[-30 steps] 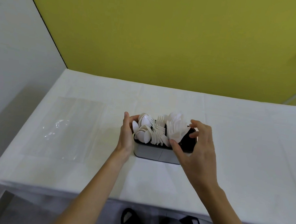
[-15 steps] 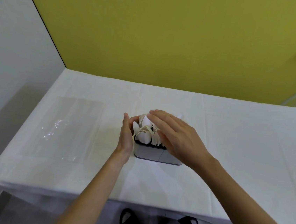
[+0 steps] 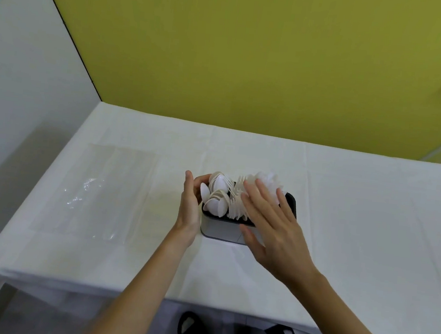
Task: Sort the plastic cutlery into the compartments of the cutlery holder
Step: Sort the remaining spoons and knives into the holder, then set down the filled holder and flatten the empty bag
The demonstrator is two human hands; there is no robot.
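A rectangular cutlery holder [image 3: 221, 229] with grey walls and a black rim stands near the middle of a white-clothed tabletop [image 3: 370, 237], packed with upright white plastic cutlery: spoons [image 3: 218, 192] in its left compartment, forks [image 3: 234, 205] just beside them, and a white cluster [image 3: 267, 178] at the right whose kind cannot be told. The person's left hand [image 3: 189, 204] cups the holder's left end with fingers curled round it, while the right hand [image 3: 270, 226] lies over the middle and right cutlery, fingers straight and spread, thumb in front of the holder's front wall. A clear plastic sheet [image 3: 89, 191] lies flat on the tabletop well to the left.
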